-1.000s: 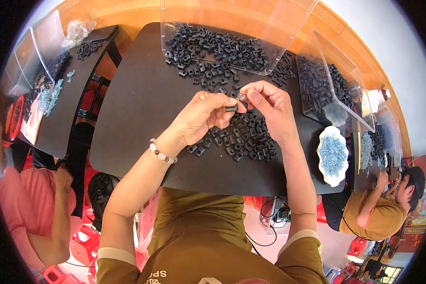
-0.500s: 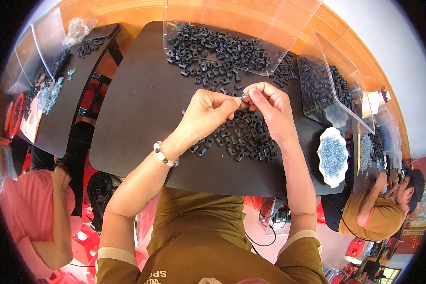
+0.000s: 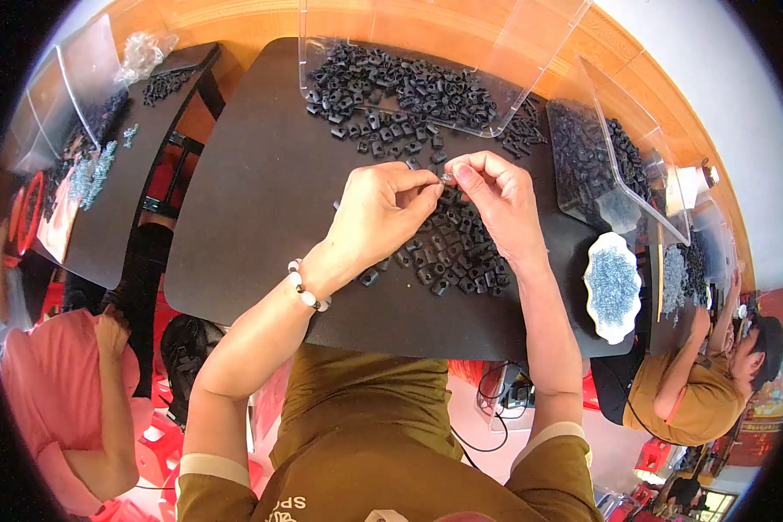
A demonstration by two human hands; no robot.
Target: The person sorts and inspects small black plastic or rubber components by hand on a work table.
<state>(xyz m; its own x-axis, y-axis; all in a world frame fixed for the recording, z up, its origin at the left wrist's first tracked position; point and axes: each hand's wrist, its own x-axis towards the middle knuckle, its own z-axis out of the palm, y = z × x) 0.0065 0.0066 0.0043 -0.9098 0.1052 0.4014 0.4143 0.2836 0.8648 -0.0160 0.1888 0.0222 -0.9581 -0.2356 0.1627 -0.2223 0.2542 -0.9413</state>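
My left hand (image 3: 381, 213) and my right hand (image 3: 499, 202) meet fingertip to fingertip above a black table (image 3: 261, 209). Between the pinched fingers sits a small black part (image 3: 445, 177), with a bit of shiny metal on it; both hands touch it. Just below my hands lies a loose heap of small black plastic parts (image 3: 457, 252). A beaded bracelet (image 3: 306, 288) circles my left wrist.
A clear tray (image 3: 391, 87) of black parts lies at the table's far edge, another clear bin (image 3: 596, 161) at the right. A white scalloped dish (image 3: 612, 285) holds small metal pieces. One person in pink sits at left (image 3: 52, 391), another in mustard at right (image 3: 696, 383).
My hands have stayed together over the heap, shifting only slightly; the fingertips keep working the same small part.
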